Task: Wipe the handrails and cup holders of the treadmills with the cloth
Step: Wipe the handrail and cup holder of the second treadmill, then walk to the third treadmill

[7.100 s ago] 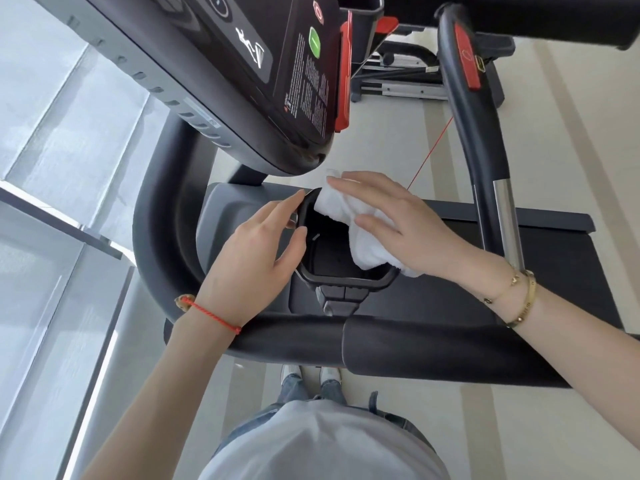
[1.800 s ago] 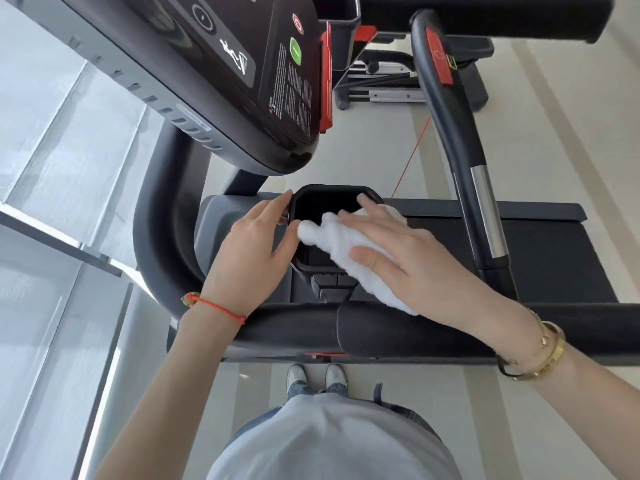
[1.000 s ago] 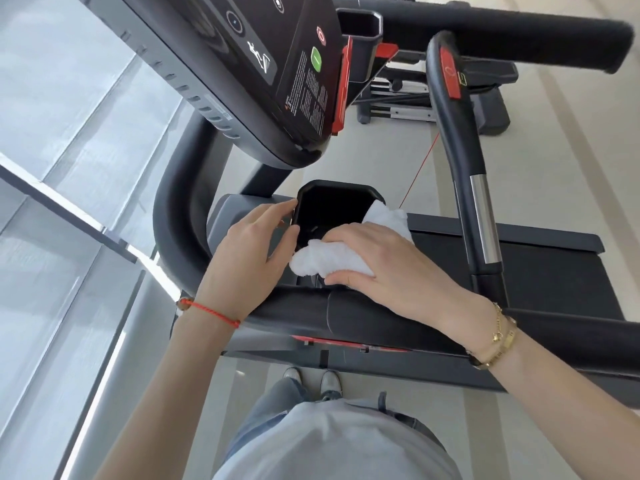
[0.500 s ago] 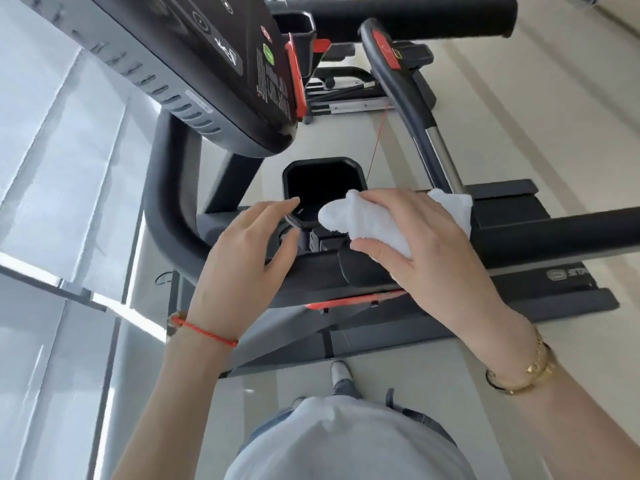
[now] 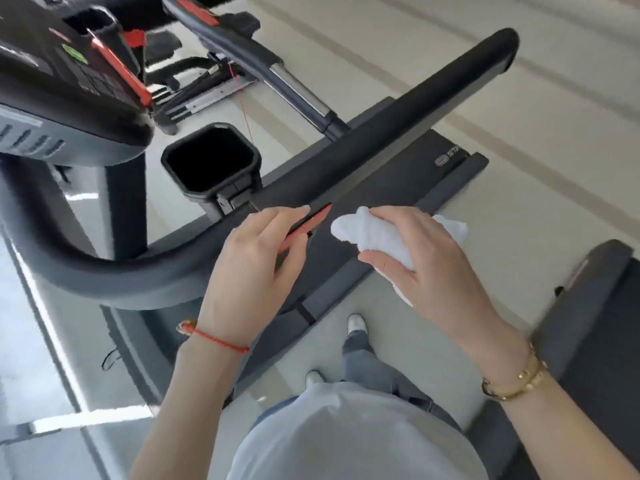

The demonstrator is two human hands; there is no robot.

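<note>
A black treadmill handrail (image 5: 398, 129) runs diagonally from lower left to upper right. The black cup holder (image 5: 211, 162) sits beside it under the console, with nothing in it. My right hand (image 5: 426, 258) is closed around a bunched white cloth (image 5: 367, 233), held in the air just on my side of the rail and clear of it. My left hand (image 5: 256, 261) hovers over the curved near part of the rail, fingers straight and together, holding nothing. Both hands are away from the cup holder.
The black console (image 5: 62, 81) with red trim overhangs at upper left. A second inner handle with a silver sleeve (image 5: 298, 88) slants behind the rail. The treadmill deck (image 5: 433, 178) lies below, another treadmill (image 5: 595, 327) at right. My feet stand on the floor between them.
Both hands have pulled back from the cup holder toward me. The cloth has come off the holder and rail. The view has swung right, showing the whole handrail.
</note>
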